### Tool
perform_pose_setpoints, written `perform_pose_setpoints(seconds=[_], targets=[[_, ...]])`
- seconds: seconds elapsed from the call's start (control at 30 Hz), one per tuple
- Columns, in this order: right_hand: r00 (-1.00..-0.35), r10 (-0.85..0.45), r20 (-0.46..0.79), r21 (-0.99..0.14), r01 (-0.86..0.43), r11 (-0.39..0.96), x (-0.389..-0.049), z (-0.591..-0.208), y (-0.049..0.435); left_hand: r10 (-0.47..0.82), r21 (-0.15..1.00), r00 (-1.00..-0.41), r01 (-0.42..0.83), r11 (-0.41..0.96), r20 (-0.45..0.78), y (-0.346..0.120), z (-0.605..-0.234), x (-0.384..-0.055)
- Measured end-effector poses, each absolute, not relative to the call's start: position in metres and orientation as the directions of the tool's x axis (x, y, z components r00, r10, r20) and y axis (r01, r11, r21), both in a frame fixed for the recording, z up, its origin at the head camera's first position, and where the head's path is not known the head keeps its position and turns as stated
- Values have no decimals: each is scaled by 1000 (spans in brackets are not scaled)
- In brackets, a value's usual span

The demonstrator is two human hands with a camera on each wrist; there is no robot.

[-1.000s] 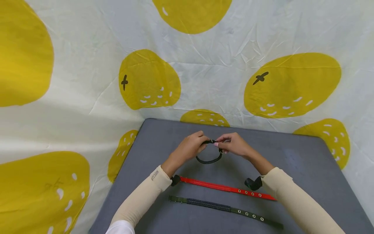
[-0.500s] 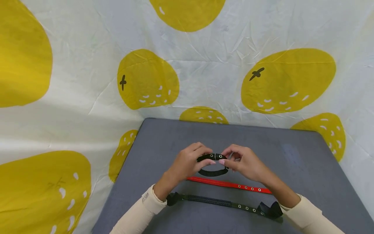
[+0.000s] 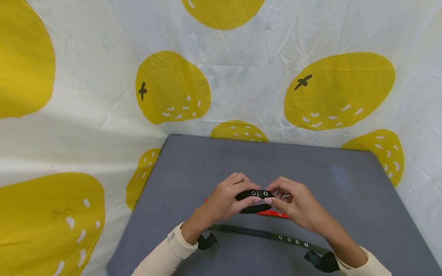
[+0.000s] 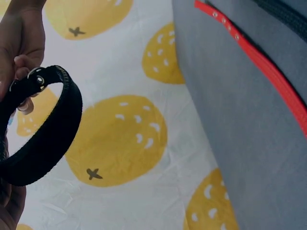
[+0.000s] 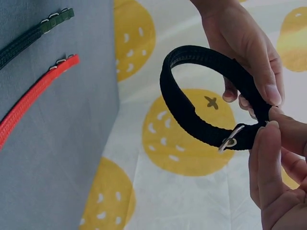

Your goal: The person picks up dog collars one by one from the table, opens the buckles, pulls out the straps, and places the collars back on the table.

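We log a grey rectangular table (image 3: 207, 165); on it, a long olive-and-black woven strap (image 3: 246, 231) and a red strap (image 3: 279, 214). Above it, the left hand (image 3: 226, 197) and right hand (image 3: 298, 199) each pinch a round black fabric loop (image 4: 67, 120), held between them. We judge a slackened pinch could let its end slide back through the silver metal buckle (image 5: 236, 132), opening the loop.
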State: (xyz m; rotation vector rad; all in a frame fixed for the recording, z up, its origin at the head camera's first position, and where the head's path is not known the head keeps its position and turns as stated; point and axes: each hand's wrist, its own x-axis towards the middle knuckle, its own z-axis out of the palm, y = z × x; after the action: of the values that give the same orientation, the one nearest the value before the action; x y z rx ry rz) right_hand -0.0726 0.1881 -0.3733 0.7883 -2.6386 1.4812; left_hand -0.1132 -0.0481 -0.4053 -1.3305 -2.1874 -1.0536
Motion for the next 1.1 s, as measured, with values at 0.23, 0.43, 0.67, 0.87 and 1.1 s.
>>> perform_pose_setpoints(seconds=[0.23,0.43,0.67,0.87,1.1], targets=[[-876,-420,238,-846,-399,353,-67,-376,192,621,535,-554,809,245,554,-46,-404,-108],[-872,-416,256,-890,-381,249,-64,-384,197,640,703,-616,692,162,459,-46,-404,-106],[-858,-416,303,-837,-447,314,-61,-389,200,681,614,-541,771,167,493,-46,-401,-103],[-864,-481,149,-907,-313,282,-60,-384,200,729,529,-468,831,170,499,-45,-401,-99],[-846,-518,124,-950,-252,184,-58,-387,200,741,502,-431,853,146,515,-42,-401,-96]])
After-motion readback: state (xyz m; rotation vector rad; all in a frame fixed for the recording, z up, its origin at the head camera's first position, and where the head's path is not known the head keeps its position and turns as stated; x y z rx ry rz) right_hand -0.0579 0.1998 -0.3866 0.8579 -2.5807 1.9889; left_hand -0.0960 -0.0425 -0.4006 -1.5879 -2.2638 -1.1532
